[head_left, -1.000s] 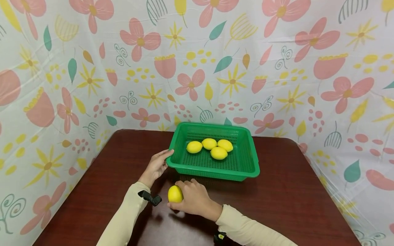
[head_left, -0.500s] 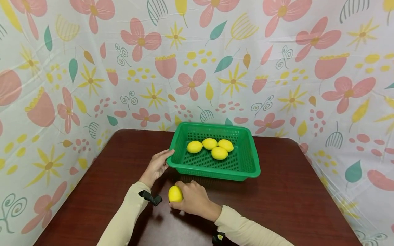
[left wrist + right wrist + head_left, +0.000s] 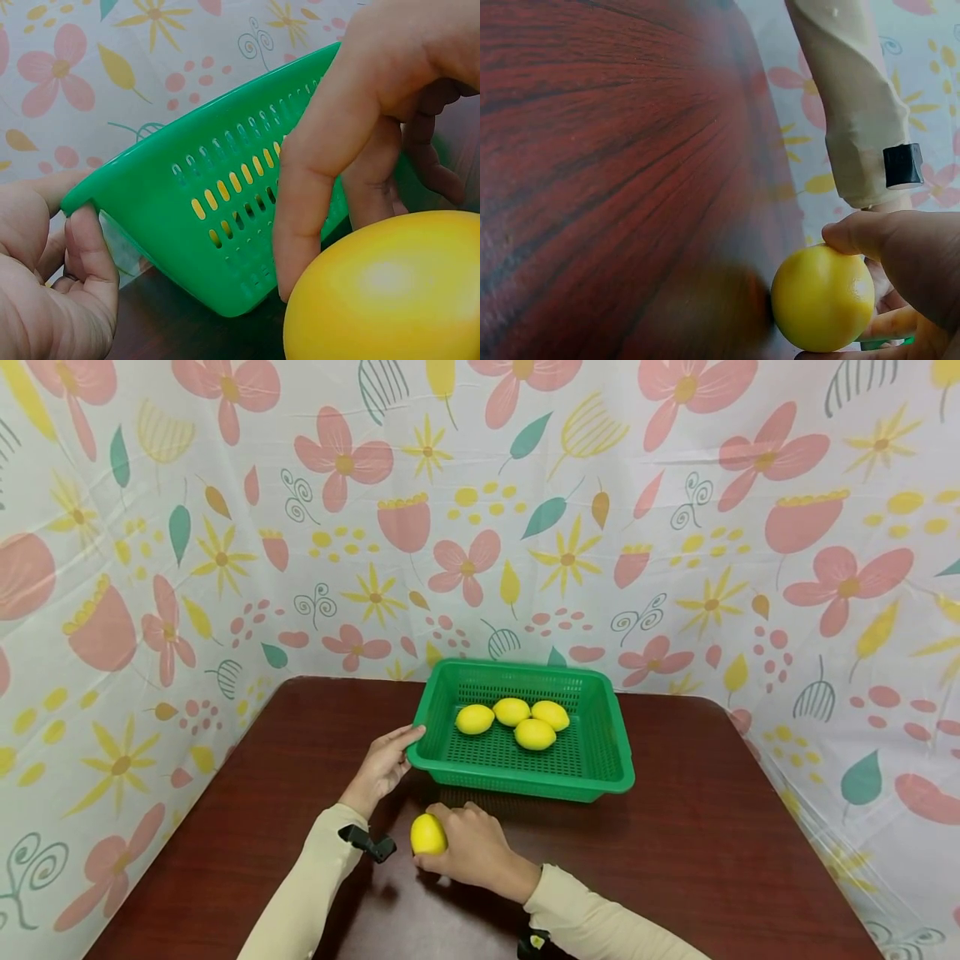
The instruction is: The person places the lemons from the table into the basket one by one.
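In the head view, a green perforated plastic basket [image 3: 517,782] stands on the table with several yellow lemons [image 3: 535,734] lying inside. My left hand [image 3: 380,774] pinches its left rim; the left wrist view shows thumb and fingers on either side of the green rim [image 3: 112,166]. In front of the basket, my right hand [image 3: 477,847] holds another lemon [image 3: 428,835] between thumb and fingers. The right wrist view shows this lemon [image 3: 821,300] close up, with the thumb on top of it. Whether it touches the table cannot be told.
The dark reddish-brown wooden table [image 3: 705,827] extends on both sides of the basket. A floral-patterned curtain [image 3: 480,527] hangs behind the table and along its sides. A black wrist camera [image 3: 366,842] sits on the left sleeve, close to the held lemon.
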Demonstrator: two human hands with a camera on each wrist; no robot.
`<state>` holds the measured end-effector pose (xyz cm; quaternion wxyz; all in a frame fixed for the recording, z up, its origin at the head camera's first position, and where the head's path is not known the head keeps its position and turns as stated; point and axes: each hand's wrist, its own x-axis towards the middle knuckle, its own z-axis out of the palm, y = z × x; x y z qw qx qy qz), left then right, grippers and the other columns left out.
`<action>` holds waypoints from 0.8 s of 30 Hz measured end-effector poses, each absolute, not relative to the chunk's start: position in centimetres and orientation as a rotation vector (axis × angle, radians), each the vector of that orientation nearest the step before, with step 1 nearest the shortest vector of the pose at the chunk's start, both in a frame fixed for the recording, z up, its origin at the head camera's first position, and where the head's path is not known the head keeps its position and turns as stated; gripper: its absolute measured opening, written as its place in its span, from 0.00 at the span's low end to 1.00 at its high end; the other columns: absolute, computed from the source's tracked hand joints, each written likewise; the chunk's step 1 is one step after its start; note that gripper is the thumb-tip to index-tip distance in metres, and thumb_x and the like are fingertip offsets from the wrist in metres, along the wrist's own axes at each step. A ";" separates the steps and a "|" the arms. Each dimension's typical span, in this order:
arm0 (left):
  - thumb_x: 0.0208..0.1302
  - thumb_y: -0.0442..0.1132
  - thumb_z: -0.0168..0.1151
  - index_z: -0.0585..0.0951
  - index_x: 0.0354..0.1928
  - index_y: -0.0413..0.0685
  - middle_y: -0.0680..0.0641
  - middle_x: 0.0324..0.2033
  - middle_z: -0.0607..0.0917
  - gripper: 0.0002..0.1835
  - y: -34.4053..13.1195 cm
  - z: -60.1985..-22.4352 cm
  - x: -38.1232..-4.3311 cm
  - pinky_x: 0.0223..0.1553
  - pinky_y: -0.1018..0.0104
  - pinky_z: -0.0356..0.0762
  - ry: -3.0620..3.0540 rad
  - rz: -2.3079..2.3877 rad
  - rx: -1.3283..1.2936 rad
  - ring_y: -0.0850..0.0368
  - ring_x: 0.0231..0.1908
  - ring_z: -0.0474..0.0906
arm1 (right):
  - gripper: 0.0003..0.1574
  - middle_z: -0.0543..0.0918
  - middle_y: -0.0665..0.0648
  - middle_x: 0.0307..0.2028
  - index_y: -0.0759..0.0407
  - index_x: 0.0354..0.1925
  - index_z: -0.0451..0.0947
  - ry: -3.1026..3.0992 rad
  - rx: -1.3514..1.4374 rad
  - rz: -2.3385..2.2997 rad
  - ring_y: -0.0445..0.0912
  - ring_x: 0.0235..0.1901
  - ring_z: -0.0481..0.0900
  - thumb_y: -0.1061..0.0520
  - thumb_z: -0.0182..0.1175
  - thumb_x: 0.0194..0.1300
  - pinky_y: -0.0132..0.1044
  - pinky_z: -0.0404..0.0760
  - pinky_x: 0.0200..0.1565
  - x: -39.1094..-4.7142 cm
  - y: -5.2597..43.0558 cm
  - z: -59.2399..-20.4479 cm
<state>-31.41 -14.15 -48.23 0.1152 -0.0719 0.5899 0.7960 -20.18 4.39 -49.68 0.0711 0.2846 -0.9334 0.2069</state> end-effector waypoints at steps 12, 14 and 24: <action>0.73 0.44 0.66 0.74 0.70 0.43 0.57 0.30 0.84 0.27 -14.1 -48.2 -31.5 0.31 0.77 0.74 1.707 2.347 -0.219 0.67 0.24 0.74 | 0.36 0.86 0.47 0.32 0.50 0.53 0.83 -2.808 0.845 0.634 0.42 0.29 0.76 0.37 0.76 0.50 0.32 0.72 0.22 -20.1 4.6 -48.8; 0.73 0.43 0.65 0.75 0.69 0.44 0.57 0.30 0.84 0.26 -14.0 -48.2 -31.5 0.31 0.77 0.74 1.703 2.350 -0.224 0.67 0.24 0.73 | 0.35 0.87 0.47 0.33 0.50 0.54 0.82 -2.806 0.850 0.630 0.43 0.30 0.76 0.37 0.76 0.50 0.32 0.73 0.23 -20.1 4.8 -48.3; 0.73 0.44 0.65 0.72 0.71 0.43 0.57 0.28 0.83 0.29 -14.2 -48.4 -31.7 0.32 0.76 0.75 1.700 2.338 -0.204 0.67 0.23 0.73 | 0.35 0.86 0.48 0.35 0.51 0.56 0.83 -2.795 0.914 0.684 0.43 0.31 0.77 0.38 0.75 0.53 0.30 0.73 0.25 -20.0 6.2 -44.5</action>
